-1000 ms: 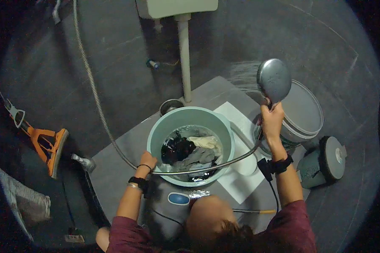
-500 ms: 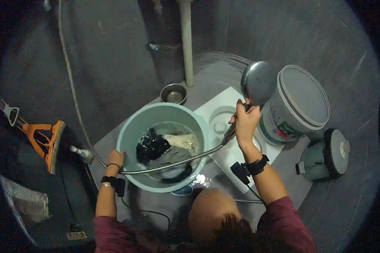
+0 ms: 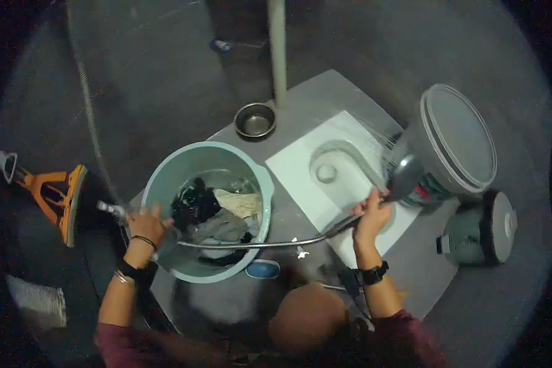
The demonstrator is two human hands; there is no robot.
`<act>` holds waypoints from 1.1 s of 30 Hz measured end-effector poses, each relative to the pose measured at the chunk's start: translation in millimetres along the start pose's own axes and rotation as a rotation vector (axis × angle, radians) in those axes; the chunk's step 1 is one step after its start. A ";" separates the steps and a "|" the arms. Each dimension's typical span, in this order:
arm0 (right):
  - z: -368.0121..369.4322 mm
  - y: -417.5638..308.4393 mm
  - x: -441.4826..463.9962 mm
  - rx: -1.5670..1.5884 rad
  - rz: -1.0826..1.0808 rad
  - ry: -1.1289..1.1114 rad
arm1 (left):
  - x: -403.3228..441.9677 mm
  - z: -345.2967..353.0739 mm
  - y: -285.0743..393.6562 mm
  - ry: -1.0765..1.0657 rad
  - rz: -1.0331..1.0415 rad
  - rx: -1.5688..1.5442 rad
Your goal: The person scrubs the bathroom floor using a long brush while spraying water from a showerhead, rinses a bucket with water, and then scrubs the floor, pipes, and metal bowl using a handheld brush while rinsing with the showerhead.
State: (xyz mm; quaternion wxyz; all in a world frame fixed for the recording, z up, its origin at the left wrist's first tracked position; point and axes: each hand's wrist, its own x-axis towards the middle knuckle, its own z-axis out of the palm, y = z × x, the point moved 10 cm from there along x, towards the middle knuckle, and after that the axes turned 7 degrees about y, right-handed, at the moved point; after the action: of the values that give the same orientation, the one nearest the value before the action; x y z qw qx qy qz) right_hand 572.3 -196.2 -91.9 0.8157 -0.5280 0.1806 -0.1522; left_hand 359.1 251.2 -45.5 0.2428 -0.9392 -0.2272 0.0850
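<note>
My right hand (image 3: 372, 222) grips the handle of a silver shower head (image 3: 406, 176), smeared by motion, with water streaks above it. A metal hose (image 3: 257, 246) runs from the handle across a green basin (image 3: 156, 179). In the basin's water lie dark cloth (image 3: 193, 205), cream cloth (image 3: 239, 202) and grey cloth (image 3: 221, 228). Beside the basin's left rim, my left hand (image 3: 146, 228) is slightly blurred, its fingers apart, close to a metal tap (image 3: 112, 210). Whether it touches the rim or the hose I cannot tell.
A white squat toilet (image 3: 300, 178) lies right of the basin. Further right stand a lidded white bucket (image 3: 457, 138) and a smaller lidded bin (image 3: 481, 233). A steel bowl (image 3: 255, 121) is by a pole (image 3: 278, 55). An orange brush (image 3: 55, 199) is at left, a blue slipper (image 3: 263, 268) below the basin.
My left hand has left the basin's rim and moved left towards the tap, opening its fingers. My right hand and the shower head are lower and further right. The basin sits further left.
</note>
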 end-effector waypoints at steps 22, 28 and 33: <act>-49.8 -139.3 41.2 -0.724 -0.610 -0.261 | -60.2 -53.6 249.5 0.554 0.973 -0.503; -56.6 -144.6 41.1 -0.705 -0.583 -0.228 | -20.0 -44.4 241.7 0.433 0.899 -0.587; -67.0 -128.4 40.7 -0.532 -0.310 -0.205 | 26.4 -41.2 213.5 0.400 0.807 -0.350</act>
State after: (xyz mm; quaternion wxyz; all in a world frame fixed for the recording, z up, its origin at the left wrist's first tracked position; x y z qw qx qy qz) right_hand 570.6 -319.0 -5.0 0.6302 -0.7565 0.0484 -0.1680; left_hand 475.8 80.1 -116.6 0.0676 -0.9771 0.1955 -0.0492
